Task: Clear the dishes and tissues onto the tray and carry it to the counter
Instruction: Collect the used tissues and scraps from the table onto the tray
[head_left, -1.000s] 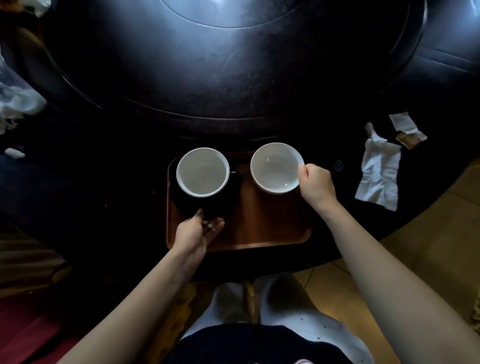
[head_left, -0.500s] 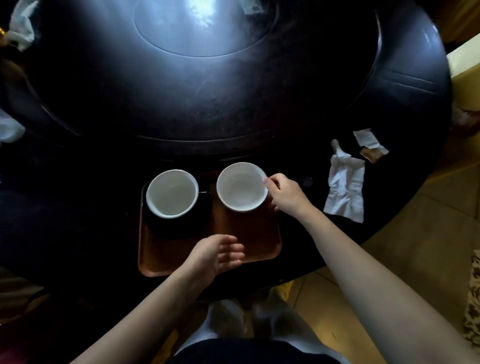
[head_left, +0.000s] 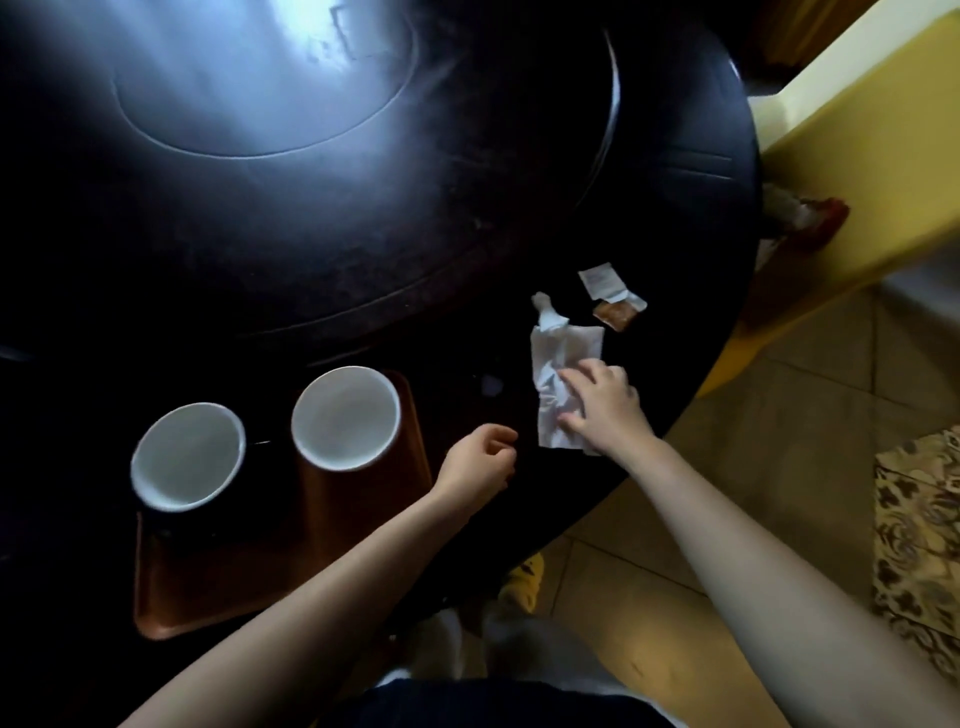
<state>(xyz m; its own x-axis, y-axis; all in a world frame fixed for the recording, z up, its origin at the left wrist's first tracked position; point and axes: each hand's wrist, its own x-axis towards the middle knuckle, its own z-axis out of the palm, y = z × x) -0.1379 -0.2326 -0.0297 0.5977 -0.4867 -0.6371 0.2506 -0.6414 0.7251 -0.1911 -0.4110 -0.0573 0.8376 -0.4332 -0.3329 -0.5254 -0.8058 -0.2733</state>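
A brown tray (head_left: 218, 587) lies at the near edge of the dark round table (head_left: 363, 249). On it stand a dark cup with a white inside (head_left: 187, 454) at the left and a white bowl (head_left: 345, 415) at the right. To the right of the tray a crumpled white tissue (head_left: 556, 364) lies flat on the table. My right hand (head_left: 597, 405) rests on the tissue with fingers spread, pinching its lower part. My left hand (head_left: 478, 460) hovers just right of the tray, fingers loosely curled, holding nothing.
Small torn packets, one white (head_left: 600, 278) and one brown (head_left: 615, 313), lie beyond the tissue near the table's right edge. A yellow wall or counter (head_left: 857, 130) stands at the right. Tiled floor and a patterned rug (head_left: 919, 545) lie below it.
My right hand let go of the white bowl and moved right onto the tissue. My left hand left the tray and moved right. The view swung to the right.
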